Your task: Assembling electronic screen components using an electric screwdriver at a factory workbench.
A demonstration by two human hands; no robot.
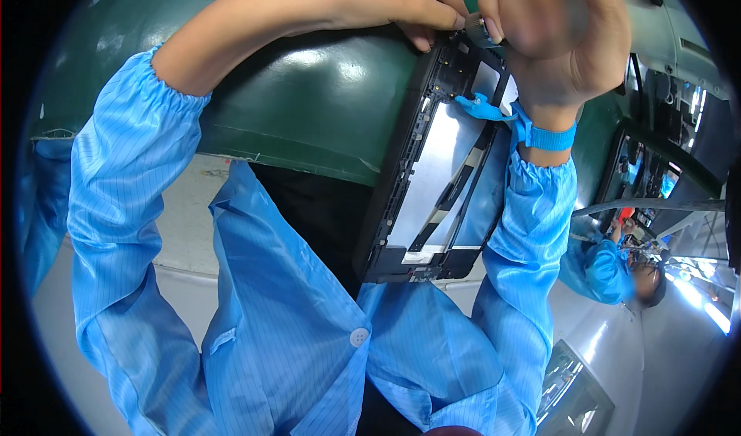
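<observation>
An opened flat device point(444, 177) with a black frame and silver metal inner panel stands tilted on the green table's near edge. A dark ribbon-like strip point(448, 197) runs along its panel. My left hand point(421, 8) is at the device's upper end, its fingers bent and closed; what they pinch is hidden. My right hand point(567, 50), partly blurred, closes thumb and finger on a small ridged silver-grey piece point(480, 32) at the same end. A blue wrist strap point(552, 138) circles my right wrist, and its loose tail point(480, 107) hangs over the device.
The glossy green table surface point(309, 112) spreads left of the device. Pale equipment point(679, 38) stands at the far right. Below it are another dark device point(617, 166) and a grey bar point(656, 204). Further right, a co-worker in blue point(606, 270) sits.
</observation>
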